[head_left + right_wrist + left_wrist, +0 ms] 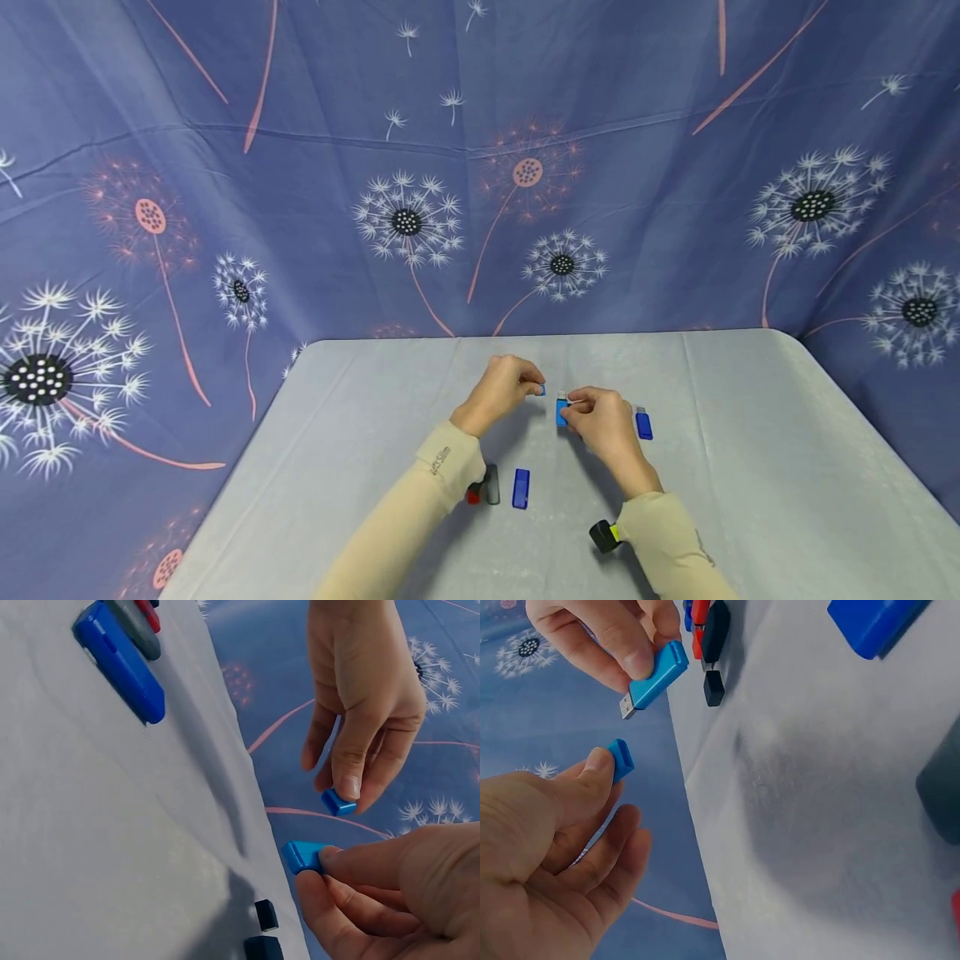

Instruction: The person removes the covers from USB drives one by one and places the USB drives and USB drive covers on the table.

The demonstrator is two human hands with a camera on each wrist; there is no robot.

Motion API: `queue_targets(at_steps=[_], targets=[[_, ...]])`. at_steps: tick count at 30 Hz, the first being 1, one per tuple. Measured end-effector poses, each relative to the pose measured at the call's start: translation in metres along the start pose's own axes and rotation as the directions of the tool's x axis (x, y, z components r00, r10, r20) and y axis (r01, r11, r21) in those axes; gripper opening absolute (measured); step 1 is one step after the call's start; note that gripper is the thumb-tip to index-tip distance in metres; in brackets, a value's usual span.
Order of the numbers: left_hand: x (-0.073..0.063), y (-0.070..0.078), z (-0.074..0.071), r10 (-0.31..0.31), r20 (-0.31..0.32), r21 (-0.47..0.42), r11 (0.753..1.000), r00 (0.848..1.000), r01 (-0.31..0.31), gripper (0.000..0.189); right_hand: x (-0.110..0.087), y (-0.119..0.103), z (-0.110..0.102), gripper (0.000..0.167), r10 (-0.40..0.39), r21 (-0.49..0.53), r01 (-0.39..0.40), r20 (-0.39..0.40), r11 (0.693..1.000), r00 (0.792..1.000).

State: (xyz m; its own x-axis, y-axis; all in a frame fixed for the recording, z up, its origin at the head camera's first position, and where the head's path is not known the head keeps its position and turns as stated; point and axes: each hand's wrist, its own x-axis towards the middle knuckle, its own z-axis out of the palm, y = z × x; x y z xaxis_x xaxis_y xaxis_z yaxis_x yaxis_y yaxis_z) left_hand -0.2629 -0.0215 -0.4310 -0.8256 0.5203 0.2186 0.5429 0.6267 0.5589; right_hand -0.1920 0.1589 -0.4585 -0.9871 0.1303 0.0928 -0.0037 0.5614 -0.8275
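Note:
Between its thumb and fingers my left hand [504, 390] pinches a small blue cap [622, 760], its open end facing the other hand. My right hand [602, 419] grips a light blue USB flash drive [658, 675] by its body, and the bare metal plug [628, 706] points away from the fingers. Cap and drive are held apart, with a short gap between them in both wrist views. To the right of the right hand lies a dark blue USB drive [644, 423] with its plug exposed.
Nearer the front lie a blue drive [521, 488], a grey drive [492, 485] and a red one [473, 496] partly hidden by the left wrist. A black drive [716, 634] and a small black piece [714, 688] appear beyond the right hand. A pale cloth covers the table [750, 500].

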Motion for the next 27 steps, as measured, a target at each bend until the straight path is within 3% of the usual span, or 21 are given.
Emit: queue_targets(at_steps=[5,18,27], targets=[[0.003,-0.001,0.003,-0.003,0.010,0.025,1.000,1.000,0.003,0.010,0.002,0.000,0.003,0.028,0.013,-0.012,-0.013,0.007,1.000,1.000],[0.013,-0.004,0.015,-0.088,0.114,0.040,0.996,0.990,0.084,0.005,0.008,0.000,0.010,0.033,0.049,-0.096,-0.043,0.065,0.994,0.997],[0.019,-0.007,0.022,-0.135,0.145,0.078,0.989,0.980,0.125,0.005,0.012,-0.001,0.011,0.025,0.058,-0.122,-0.051,0.060,0.991,0.997]])
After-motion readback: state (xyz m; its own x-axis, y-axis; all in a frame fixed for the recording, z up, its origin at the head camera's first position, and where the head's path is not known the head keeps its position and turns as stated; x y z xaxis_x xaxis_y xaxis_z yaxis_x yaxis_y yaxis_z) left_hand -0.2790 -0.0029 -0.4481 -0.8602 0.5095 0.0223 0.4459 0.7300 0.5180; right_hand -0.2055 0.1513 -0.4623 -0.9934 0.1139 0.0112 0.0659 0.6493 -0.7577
